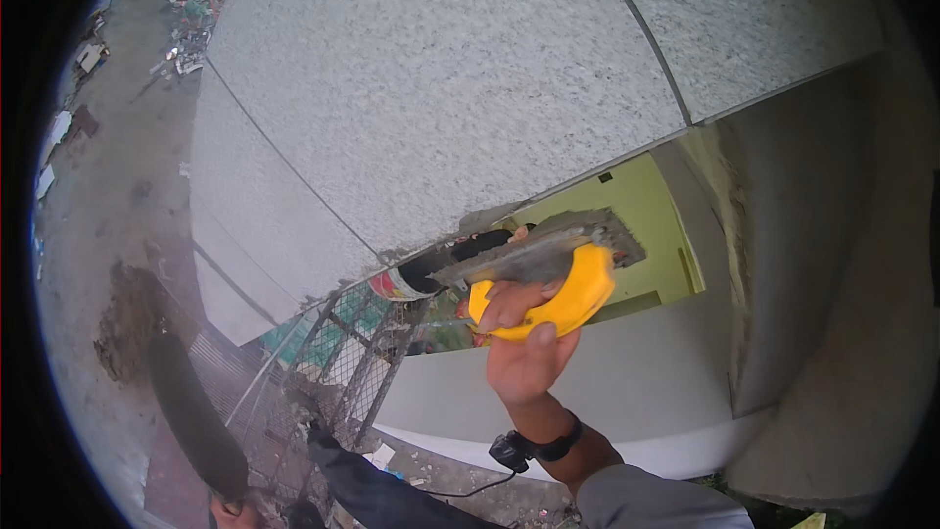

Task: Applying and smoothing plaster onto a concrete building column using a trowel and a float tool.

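Observation:
My right hand (532, 358) is closed around the yellow handle of a plastering trowel (524, 257), held up near the lower edge of the speckled wall panel (441, 88). Grey mortar (615, 233) clings to the far end of its blade. A camera-like device on a black strap (524, 451) circles my right wrist. At the lower left, my left hand (235, 515), partly cut off by the frame, grips the end of a long, rounded grey blade-like tool (196, 416). Its exact kind is unclear. Wet mortar (485, 216) lies along the panel's lower edge.
A metal mesh scaffold platform (343, 362) lies below, with a dark trouser leg (367, 485) over it. A bucket (397, 284) stands beside dark, partly hidden shapes. An opening shows a yellow-green wall (627, 216). Debris (186, 39) litters the ground far below.

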A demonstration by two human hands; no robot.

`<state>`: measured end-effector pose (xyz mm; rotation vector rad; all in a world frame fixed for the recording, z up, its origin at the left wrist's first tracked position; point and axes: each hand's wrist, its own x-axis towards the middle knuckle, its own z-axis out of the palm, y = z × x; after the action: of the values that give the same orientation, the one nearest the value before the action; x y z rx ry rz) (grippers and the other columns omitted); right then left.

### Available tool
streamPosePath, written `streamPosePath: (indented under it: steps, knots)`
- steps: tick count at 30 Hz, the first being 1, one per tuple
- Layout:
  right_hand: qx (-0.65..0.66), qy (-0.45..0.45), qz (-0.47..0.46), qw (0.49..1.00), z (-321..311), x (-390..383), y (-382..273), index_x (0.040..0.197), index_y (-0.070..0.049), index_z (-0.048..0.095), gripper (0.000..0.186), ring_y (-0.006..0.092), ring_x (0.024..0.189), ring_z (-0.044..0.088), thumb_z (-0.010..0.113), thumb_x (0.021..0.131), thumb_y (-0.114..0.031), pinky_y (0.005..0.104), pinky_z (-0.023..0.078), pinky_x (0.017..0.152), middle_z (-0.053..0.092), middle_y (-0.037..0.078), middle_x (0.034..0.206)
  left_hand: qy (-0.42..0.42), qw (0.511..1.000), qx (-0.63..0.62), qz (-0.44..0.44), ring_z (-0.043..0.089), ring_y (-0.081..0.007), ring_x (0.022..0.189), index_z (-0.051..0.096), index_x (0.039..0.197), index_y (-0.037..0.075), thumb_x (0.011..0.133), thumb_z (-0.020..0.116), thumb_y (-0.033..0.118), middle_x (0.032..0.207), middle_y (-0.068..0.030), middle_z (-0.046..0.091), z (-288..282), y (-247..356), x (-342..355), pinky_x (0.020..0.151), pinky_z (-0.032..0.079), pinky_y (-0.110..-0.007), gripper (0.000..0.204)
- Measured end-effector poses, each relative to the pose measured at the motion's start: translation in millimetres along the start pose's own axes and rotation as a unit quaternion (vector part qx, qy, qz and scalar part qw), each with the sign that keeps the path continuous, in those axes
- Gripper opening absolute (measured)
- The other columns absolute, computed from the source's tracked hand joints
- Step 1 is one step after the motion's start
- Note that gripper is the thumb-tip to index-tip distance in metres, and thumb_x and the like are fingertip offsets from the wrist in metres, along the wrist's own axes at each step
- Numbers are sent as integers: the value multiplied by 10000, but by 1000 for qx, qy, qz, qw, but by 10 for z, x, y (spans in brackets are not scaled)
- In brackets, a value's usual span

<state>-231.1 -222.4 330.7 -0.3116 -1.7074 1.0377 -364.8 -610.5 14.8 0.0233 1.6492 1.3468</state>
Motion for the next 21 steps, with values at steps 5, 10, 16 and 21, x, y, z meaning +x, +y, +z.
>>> streamPosePath:
  steps: [5, 10, 16, 21]
  knots:
    - [-10, -57, -17, 998, -46, 288, -46, 1181, -78, 420, 365, 182, 687, 535, 552, 958, -336, 398, 407, 765, 545, 68, 816, 27, 996, 24, 75, 442, -118, 355, 554, 692, 37, 876, 651, 133, 530, -49, 535, -256, -249, 26, 346, 336, -291, 229]
    - [-6, -63, 1, 998, -96, 347, 13, 1190, -95, 412, 323, 173, 680, 533, 502, 980, -323, 405, 380, 833, 529, 57, 815, 32, 995, 83, 40, 437, -121, 357, 553, 717, 31, 865, 649, 113, 546, -53, 543, -115, 42, -72, 347, 338, -296, 195]
    - [-25, 29, 71, 997, -236, 298, 2, 1176, -93, 425, 307, 175, 696, 497, 498, 987, -324, 402, 395, 799, 523, 60, 859, -3, 999, 38, -6, 448, -136, 367, 528, 777, 36, 855, 631, 84, 571, -55, 530, 175, 286, -102, 360, 358, -306, 138]
    - [-37, -126, -25, 991, -278, 469, -402, 1208, -89, 406, 346, 164, 683, 512, 493, 980, -335, 404, 388, 805, 518, 51, 839, -16, 999, -10, 34, 426, -136, 340, 522, 817, 36, 860, 620, 78, 580, -51, 524, 147, -64, 24, 336, 336, -307, 115]
